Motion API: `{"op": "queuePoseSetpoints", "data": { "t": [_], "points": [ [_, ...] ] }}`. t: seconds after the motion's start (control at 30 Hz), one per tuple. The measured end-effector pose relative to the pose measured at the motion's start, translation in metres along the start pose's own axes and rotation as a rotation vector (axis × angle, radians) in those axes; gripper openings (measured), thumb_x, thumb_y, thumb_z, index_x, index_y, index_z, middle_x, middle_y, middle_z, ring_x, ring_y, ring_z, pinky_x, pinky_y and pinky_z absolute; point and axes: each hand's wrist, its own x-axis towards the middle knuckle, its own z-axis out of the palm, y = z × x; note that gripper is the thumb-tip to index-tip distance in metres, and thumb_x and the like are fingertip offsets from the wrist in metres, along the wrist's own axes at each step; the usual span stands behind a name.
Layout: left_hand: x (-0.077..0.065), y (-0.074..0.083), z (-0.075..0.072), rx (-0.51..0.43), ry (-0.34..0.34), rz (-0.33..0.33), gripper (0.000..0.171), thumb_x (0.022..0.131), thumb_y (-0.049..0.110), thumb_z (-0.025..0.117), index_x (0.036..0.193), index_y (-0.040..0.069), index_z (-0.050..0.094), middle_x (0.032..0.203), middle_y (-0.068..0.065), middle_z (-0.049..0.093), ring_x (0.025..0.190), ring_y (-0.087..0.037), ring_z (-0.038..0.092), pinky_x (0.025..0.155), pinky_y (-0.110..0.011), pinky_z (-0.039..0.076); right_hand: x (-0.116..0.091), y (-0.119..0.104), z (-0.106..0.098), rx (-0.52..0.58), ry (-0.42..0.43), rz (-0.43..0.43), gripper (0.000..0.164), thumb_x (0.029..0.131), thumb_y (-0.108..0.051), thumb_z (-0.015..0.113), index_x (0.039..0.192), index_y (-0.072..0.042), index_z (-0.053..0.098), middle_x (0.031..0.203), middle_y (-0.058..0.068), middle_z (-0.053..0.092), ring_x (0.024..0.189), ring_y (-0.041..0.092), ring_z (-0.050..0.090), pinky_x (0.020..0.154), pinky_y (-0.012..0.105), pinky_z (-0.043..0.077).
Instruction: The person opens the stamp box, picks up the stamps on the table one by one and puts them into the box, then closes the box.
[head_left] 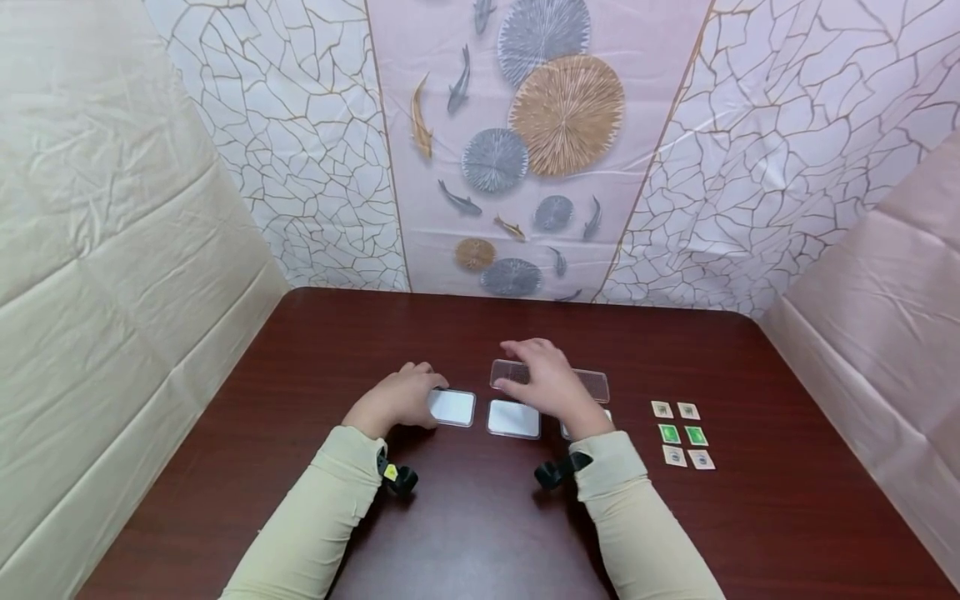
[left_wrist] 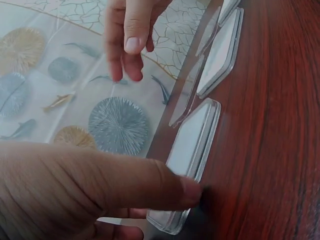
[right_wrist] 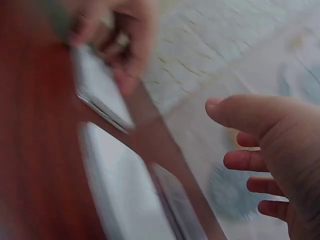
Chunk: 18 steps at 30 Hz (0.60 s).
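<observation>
At the left end of a row on the table, my left hand (head_left: pixel 401 396) grips a clear flat rectangular case with a white face (head_left: pixel 453 407). In the left wrist view its thumb (left_wrist: pixel 175 192) presses the case's near edge, with fingers at the far side. Beside it lies a second white-faced case (head_left: pixel 513 418); a third (head_left: pixel 566 431) is partly hidden by my right wrist. My right hand (head_left: pixel 551 379) hovers with fingers spread and holds nothing. Two clear covers (head_left: pixel 594 385) lie behind the row, partly hidden by that hand.
To the right, small square tiles lie in two columns: beige ones (head_left: pixel 662 409), green ones (head_left: pixel 670 434) and pale ones (head_left: pixel 674 456). The dark red wooden table (head_left: pixel 480 517) ends at a patterned cloth backdrop (head_left: pixel 510 150), with cloth walls on both sides.
</observation>
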Motion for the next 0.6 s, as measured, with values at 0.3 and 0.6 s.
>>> {"op": "queuePoseSetpoints", "data": {
  "t": [0.3,0.6],
  "points": [
    [0.004,-0.003,0.002,0.037,0.013,0.027,0.053,0.069,0.017,0.085,0.119,0.015,0.069,0.114,-0.003,0.06,0.1,-0.024,0.05,0.083,-0.042,0.047,0.002,-0.037,0.038,-0.194,-0.136,-0.054,0.075,0.076,-0.059,0.078,0.135,-0.014,0.064,0.127,0.008,0.064,0.131,0.035,0.044,0.107,0.054,0.031],
    [0.005,-0.004,0.003,0.033,0.015,0.038,0.051,0.069,0.017,0.085,0.118,0.019,0.068,0.111,0.0,0.06,0.097,-0.022,0.048,0.082,-0.039,0.046,0.002,-0.039,0.056,-0.238,-0.145,-0.055,0.06,0.078,-0.054,0.079,0.123,-0.016,0.071,0.118,0.006,0.064,0.118,0.03,0.047,0.094,0.046,0.036]
  ]
}}
